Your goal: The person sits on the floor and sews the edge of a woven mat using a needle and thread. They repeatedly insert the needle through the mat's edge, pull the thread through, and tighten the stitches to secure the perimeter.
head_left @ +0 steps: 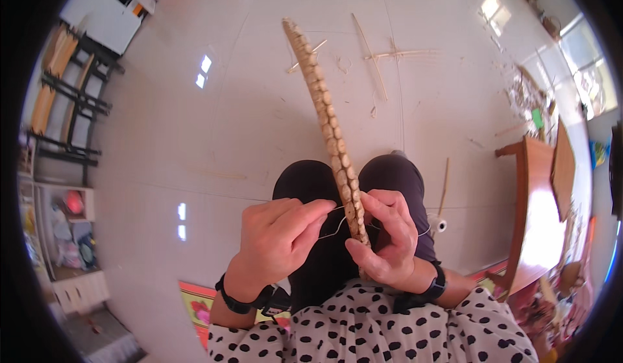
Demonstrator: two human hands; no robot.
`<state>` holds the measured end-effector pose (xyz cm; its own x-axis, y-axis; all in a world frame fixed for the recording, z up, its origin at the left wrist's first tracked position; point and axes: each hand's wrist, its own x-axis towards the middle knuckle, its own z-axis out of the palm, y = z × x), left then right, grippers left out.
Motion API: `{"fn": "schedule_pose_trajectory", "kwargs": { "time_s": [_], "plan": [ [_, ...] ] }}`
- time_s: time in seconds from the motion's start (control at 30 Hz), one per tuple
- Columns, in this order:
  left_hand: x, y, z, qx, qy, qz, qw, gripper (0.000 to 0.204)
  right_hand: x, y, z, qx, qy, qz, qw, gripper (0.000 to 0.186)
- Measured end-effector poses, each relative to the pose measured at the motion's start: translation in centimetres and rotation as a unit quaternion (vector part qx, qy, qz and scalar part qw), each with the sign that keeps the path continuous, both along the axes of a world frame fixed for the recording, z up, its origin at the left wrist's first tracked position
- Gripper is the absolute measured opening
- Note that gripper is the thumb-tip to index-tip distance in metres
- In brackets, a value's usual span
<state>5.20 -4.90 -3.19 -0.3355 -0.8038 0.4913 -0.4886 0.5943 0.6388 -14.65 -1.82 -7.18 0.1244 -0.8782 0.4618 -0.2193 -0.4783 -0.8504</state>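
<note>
A long, narrow tan strip [326,116], with a knobbly woven look like plaited straw, runs from my lap out over the floor, its far end pointing away and slightly left. My right hand [392,243] grips its near part, fingers and thumb on its right side. Just left of the strip, my left hand [276,236] is closed in a pinch on a thin white thread [332,234] that touches the strip. More thread trails right, past my right hand, to a white spool [439,224] beside my right knee.
Thin stalks [370,55] lie scattered on the glossy tiled floor [246,116] ahead. To the right stands a brown wooden table or stool [529,214]. Shelves [65,227] and a rack of wooden slats [55,84] line the left. A colourful mat [195,298] lies beneath me.
</note>
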Motion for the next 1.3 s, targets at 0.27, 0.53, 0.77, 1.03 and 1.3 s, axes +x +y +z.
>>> {"fn": "schedule_pose_trajectory", "kwargs": {
  "time_s": [0.27, 0.53, 0.77, 1.03, 1.3],
  "plan": [
    [0.7, 0.9, 1.3, 0.040, -0.042, 0.014, 0.998, 0.024, 0.8, 0.0, 0.1, 0.039, -0.085, 0.039, 0.995, 0.063],
    [0.0, 1.4, 1.3, 0.064, -0.014, 0.039, 0.997, 0.022, 0.8, -0.3, -0.2, 0.018, -0.115, 0.050, 0.992, 0.061],
    [-0.1, 1.7, 1.2, 0.073, -0.022, 0.059, 0.995, 0.018, 1.0, -0.3, -0.3, 0.021, -0.133, 0.051, 0.990, 0.061],
    [-0.4, 1.8, 0.9, 0.079, -0.009, 0.069, 0.994, 0.013, 1.2, -0.2, -0.5, 0.023, -0.129, 0.050, 0.990, 0.063],
    [-0.6, 1.7, 0.9, 0.071, -0.023, 0.067, 0.995, 0.011, 1.3, -0.1, -0.8, 0.020, -0.136, 0.049, 0.989, 0.064]
  ]
}}
